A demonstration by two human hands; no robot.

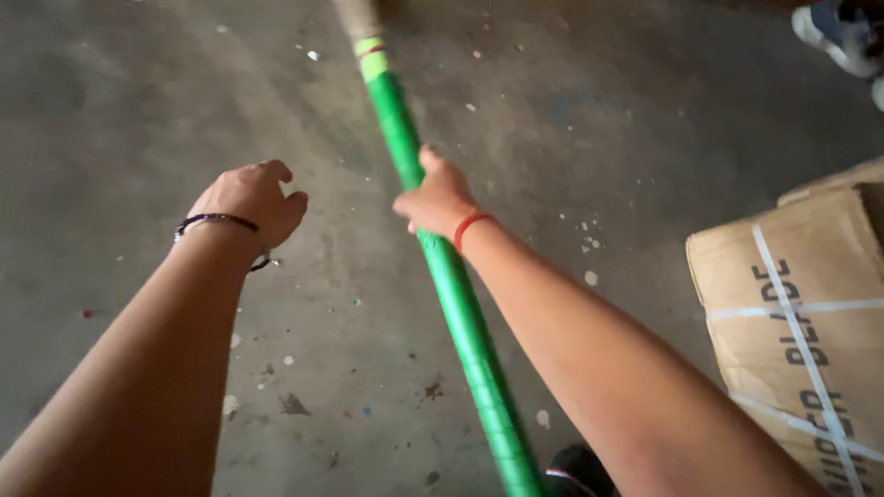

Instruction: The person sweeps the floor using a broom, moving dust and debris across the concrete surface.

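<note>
A long green broom handle (398, 120) runs from the bottom centre up to the top, where straw bristles (357, 17) begin. My right hand (435, 198), with a red thread on the wrist, is closed around the handle near its middle. To the left of the handle and apart from it, my left hand (253, 195) hovers over the floor wearing a dark bracelet. Its fingers are curled in a loose fist and hold nothing.
The grey concrete floor (138, 110) is speckled with small bits of debris. A strapped cardboard box (796, 322) stands at the right. A person's shoe (843, 32) shows at the top right, and a dark shoe (575, 469) at the bottom.
</note>
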